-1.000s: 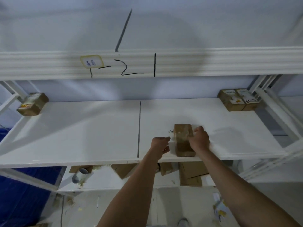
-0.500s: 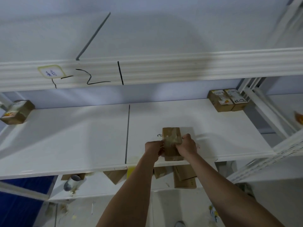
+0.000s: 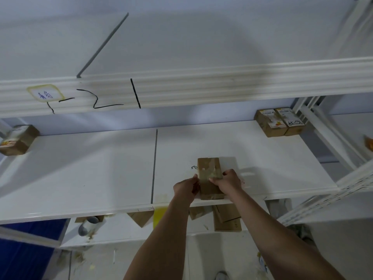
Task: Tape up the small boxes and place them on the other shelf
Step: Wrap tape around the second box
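Centrally, near the front edge of the white shelf (image 3: 80, 168), a small oblong cardboard box (image 3: 210, 178) is laid flat, its long axis running away from the viewer. Its brown top is crossed by a glossy, slightly wrinkled band of clear tape (image 3: 211, 171). The box is flanked by both hands: its left side is touched by the curled fingers of the left hand (image 3: 184, 187), and the taped top and right edge are pressed by the fingers of the right hand (image 3: 229, 179), whose thumb is laid along the tape. Whether a loose tape end is pinched cannot be told. A small black squiggle (image 3: 194, 167) is seen on the shelf just left of the box.

The shelf surface is smooth and matt, divided by a thin dark seam (image 3: 155, 164). At its far right corner two squat brown boxes with printed labels (image 3: 279, 122) are set side by side, touching. At the far left end a single labelled box (image 3: 17, 139) is seen, turned at an angle. Above, a ribbed white beam (image 3: 222, 83) is marked with black pen strokes and a taped paper tag (image 3: 46, 94). Below the shelf, flattened cardboard pieces (image 3: 227, 219) and a grey tube-like roll (image 3: 86, 226) are seen on a lower board.
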